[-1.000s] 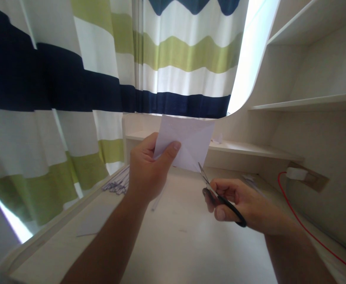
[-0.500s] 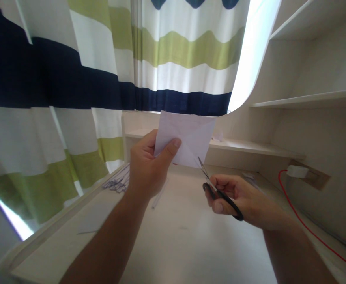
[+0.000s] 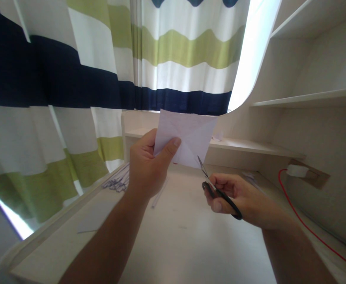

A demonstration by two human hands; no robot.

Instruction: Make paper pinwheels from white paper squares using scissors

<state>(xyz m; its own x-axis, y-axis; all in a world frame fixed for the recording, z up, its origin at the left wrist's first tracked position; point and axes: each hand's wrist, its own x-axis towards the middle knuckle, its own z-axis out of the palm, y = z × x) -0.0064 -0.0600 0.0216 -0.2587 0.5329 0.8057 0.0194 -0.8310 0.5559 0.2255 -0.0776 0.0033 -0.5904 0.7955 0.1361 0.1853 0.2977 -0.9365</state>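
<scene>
My left hand [image 3: 147, 163] pinches a white creased sheet of paper [image 3: 189, 136] by its left edge and holds it upright above the desk. My right hand [image 3: 240, 197] grips black-handled scissors [image 3: 217, 189]. Their blades point up and left, with the tips touching the paper's lower right edge.
A pale wooden desk [image 3: 178, 240] lies below, with thin paper strips [image 3: 118, 181] near its left edge and a flat paper piece [image 3: 94, 219]. A red cable [image 3: 303, 225] runs from a white plug [image 3: 297, 170] at right. Shelves [image 3: 305, 104] rise on the right; a striped curtain [image 3: 72, 90] hangs behind.
Both hands and the paper have risen slightly in view. The scissors' tips have stayed at the paper's lower right edge.
</scene>
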